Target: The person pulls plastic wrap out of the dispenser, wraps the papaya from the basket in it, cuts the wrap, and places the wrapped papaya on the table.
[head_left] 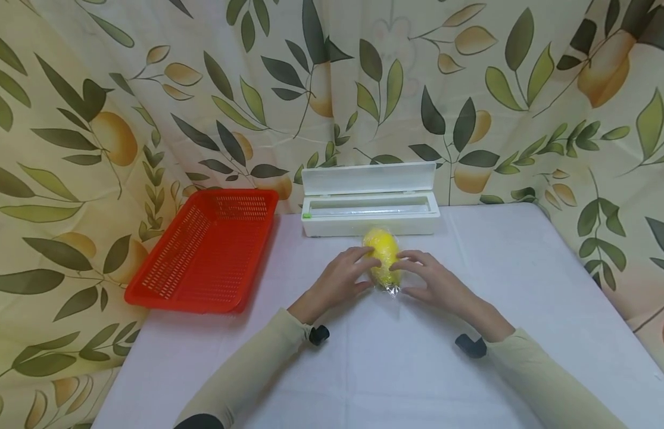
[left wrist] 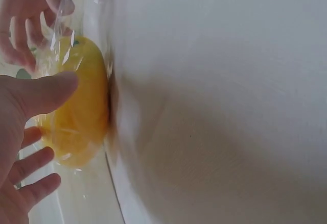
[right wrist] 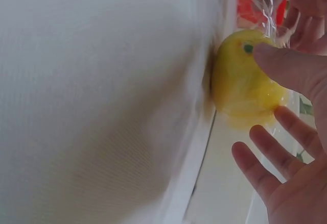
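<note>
A yellow, mango-shaped fruit [head_left: 383, 250] in clear plastic film lies on the table, with a small dark green spot at one end. The film [head_left: 392, 289] gathers into a crinkled bunch at the end nearer the person. On the fruit's left side is the left hand [head_left: 345, 275], fingers spread and fingertips right at the film. From the opposite side the right hand [head_left: 438, 280] reaches in, its fingers likewise spread and loosely bent. In the right wrist view the right thumb [right wrist: 286, 66] overlaps the fruit near the green spot.
Just behind the fruit stands a long white box [head_left: 370, 226] with its lid [head_left: 369, 179] raised and a roll of clear film inside. A red perforated basket [head_left: 203, 256] sits at the left. Patterned cloth [head_left: 385, 89] hangs behind the white-covered table [head_left: 342, 369].
</note>
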`<state>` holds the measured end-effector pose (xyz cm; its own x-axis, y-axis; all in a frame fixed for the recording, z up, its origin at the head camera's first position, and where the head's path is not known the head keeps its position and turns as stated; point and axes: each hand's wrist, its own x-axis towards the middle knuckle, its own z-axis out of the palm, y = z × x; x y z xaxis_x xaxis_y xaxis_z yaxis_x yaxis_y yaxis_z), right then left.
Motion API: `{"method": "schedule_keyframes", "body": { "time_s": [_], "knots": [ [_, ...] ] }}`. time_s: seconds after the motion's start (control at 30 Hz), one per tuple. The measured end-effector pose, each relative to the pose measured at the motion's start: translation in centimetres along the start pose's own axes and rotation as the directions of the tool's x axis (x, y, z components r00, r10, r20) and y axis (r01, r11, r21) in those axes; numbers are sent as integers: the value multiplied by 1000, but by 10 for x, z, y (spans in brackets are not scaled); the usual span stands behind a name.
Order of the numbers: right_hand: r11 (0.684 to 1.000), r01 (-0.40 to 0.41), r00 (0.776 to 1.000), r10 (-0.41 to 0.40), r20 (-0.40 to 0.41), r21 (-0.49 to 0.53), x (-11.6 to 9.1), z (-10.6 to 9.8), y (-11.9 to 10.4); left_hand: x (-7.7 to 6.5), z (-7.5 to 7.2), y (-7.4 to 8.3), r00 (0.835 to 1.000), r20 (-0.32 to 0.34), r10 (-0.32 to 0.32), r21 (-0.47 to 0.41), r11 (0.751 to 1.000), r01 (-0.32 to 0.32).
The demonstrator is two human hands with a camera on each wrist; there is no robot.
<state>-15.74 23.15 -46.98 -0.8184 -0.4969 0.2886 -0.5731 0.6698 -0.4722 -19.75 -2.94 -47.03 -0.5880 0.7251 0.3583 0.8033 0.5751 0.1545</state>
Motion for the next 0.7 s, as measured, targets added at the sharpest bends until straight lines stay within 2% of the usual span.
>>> {"method": "schedule_keyframes", "body": {
  "time_s": [0.27,0.7],
  "knots": [
    [997,74,996,-76,-48,-28,-2,6,0,1,1,4,996,80,-33,-3,999,34],
    [998,53,994,-56,-91,-36,2,11,-4,4,5,4,998,56,-16,5,1000,16]
  ]
}}
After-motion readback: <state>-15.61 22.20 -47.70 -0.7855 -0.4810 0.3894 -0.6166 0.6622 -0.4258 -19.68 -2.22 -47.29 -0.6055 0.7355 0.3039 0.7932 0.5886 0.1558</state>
